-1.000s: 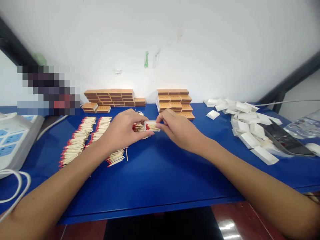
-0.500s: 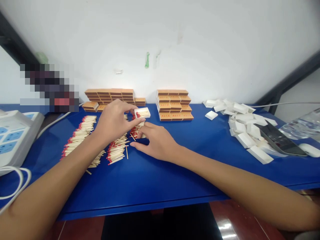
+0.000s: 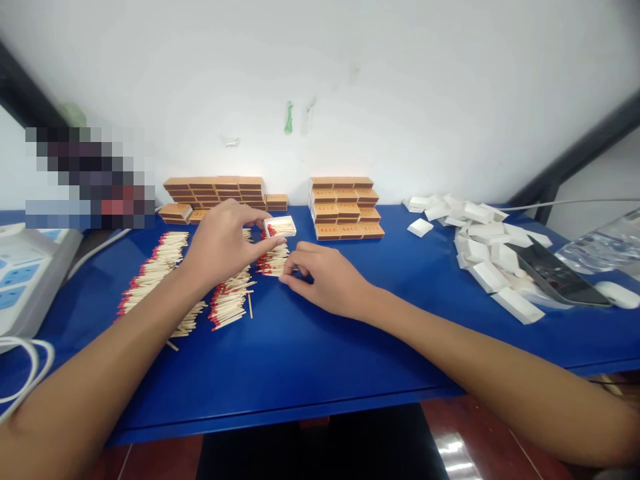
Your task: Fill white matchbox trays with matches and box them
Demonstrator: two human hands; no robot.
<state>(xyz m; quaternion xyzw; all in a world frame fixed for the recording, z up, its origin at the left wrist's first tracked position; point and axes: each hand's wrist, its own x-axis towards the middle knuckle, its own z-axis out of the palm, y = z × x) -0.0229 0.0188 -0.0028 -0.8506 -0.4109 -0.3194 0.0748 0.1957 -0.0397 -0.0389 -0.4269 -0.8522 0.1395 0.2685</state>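
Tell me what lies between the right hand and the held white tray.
In the head view, a pile of red-tipped matches shows between the right hand and the white tray, plus the thumb of the left hand.

The left hand hides some matches. I can't tell if the right hand pinches any. Blurry squares hide 1 spot. The right edge cuts off clear plastic.

Bright, even light; glare on floor; edges stretched; 1 pixelated patch.
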